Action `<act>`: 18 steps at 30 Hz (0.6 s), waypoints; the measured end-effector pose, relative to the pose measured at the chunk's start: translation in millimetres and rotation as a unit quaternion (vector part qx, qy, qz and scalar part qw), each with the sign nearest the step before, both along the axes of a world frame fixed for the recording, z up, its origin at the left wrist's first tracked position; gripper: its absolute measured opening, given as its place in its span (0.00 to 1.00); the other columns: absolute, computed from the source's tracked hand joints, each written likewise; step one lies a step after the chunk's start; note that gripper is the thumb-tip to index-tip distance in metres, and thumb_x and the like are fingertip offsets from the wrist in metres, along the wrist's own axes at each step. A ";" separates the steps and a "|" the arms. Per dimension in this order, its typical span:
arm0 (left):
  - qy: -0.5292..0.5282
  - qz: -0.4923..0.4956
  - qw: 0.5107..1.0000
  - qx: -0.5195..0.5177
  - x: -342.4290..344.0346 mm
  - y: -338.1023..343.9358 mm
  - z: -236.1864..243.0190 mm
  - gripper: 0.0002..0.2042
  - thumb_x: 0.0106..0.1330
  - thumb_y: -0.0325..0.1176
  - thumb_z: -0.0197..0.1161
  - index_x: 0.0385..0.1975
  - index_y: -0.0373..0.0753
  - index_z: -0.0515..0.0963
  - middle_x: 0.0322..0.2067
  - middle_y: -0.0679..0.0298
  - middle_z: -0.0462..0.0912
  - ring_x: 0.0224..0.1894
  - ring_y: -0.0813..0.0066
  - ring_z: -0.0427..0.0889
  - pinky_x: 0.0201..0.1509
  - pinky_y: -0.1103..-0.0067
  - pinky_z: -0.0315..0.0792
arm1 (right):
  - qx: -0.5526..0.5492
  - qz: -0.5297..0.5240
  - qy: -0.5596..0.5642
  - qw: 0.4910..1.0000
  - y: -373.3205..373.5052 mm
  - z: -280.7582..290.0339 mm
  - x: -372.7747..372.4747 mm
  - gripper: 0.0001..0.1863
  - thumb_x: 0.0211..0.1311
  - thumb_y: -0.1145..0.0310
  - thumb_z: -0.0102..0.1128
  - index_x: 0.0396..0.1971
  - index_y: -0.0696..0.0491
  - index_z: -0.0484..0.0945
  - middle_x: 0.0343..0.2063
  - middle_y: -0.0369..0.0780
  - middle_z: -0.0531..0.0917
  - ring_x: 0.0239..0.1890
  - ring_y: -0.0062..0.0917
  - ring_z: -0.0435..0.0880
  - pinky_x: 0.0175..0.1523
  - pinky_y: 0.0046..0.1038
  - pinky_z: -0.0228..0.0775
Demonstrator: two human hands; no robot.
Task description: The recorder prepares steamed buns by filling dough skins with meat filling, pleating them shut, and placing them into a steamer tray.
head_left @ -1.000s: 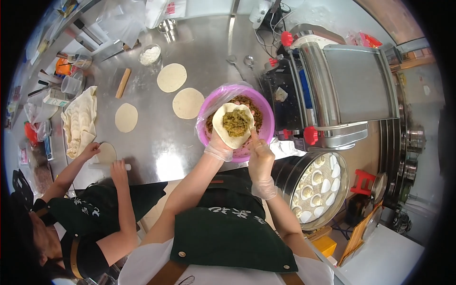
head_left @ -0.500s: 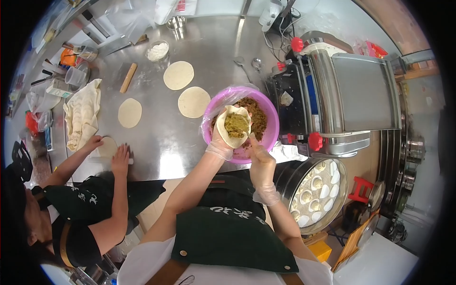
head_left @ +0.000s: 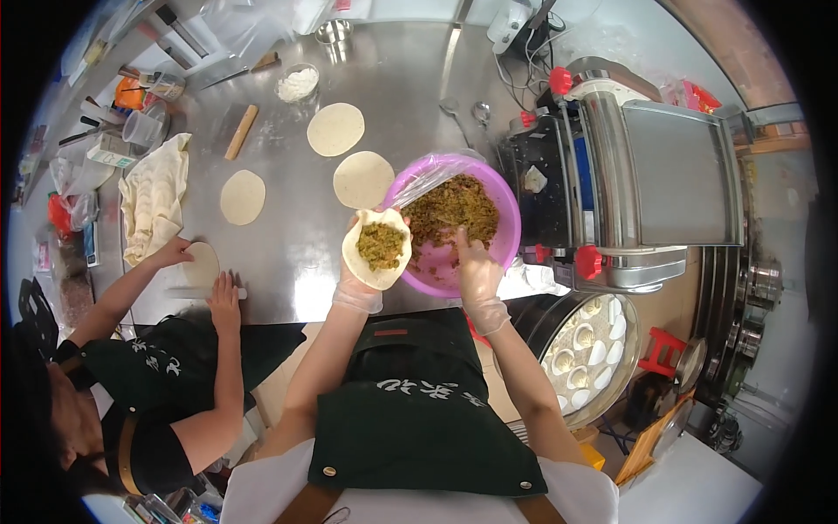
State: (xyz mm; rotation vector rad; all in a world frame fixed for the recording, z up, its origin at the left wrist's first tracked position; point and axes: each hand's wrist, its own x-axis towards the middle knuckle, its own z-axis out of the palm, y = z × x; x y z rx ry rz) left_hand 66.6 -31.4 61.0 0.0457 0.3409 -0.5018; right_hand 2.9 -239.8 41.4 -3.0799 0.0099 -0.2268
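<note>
My gloved left hand (head_left: 353, 290) cups a round dough wrapper (head_left: 351, 260) from below, at the left edge of a pink bowl (head_left: 513, 223). A mound of green-brown filling (head_left: 381, 246) lies in the middle of the wrapper, whose edge curls up around it. Inside the bowl is more chopped filling (head_left: 454, 205), with clear plastic film (head_left: 428, 181) over its left part. My gloved right hand (head_left: 480, 272) is closed at the bowl's near right side, its fingertips at the filling. What those fingers hold, if anything, is hidden.
Flat dough rounds (head_left: 336, 130) lie on the steel table. A co-worker's hands (head_left: 225, 301) roll another round at the left. Right of the bowl stands a roller machine (head_left: 602, 175); below it, a round steamer tray (head_left: 633, 375) holds filled buns. Two spoons (head_left: 480, 112) lie behind the bowl.
My left hand has carried the filled wrapper left, off the bowl's middle to its edge. The right hand has parted from the wrapper and is now at the filling in the bowl.
</note>
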 end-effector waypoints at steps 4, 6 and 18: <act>0.032 0.017 0.999 0.000 -14.5 7.1 0.0 0.15 0.73 0.46 0.51 0.44 0.41 0.77 0.48 0.54 0.81 0.54 0.49 0.78 0.57 0.60 0.75 | 0.007 0.011 0.051 0.999 -3.8 -24.8 2.9 0.24 0.54 0.75 0.56 0.54 0.45 0.80 0.23 0.38 0.79 0.20 0.32 0.83 0.21 0.35 0.73; 0.025 0.031 0.999 -0.016 -24.9 12.8 -0.6 0.15 0.74 0.45 0.51 0.44 0.41 0.77 0.46 0.56 0.82 0.54 0.51 0.78 0.58 0.60 0.74 | 0.031 0.005 0.045 0.998 -2.0 -10.8 7.4 0.24 0.54 0.75 0.56 0.53 0.46 0.80 0.23 0.38 0.79 0.21 0.33 0.83 0.22 0.36 0.73; 0.081 0.038 0.996 0.010 -39.6 13.7 -5.2 0.14 0.76 0.43 0.48 0.42 0.41 0.77 0.43 0.61 0.80 0.51 0.56 0.77 0.59 0.62 0.72 | 0.140 0.023 0.150 0.978 3.0 -31.0 2.6 0.21 0.52 0.73 0.58 0.49 0.47 0.82 0.28 0.46 0.84 0.30 0.43 0.86 0.34 0.43 0.79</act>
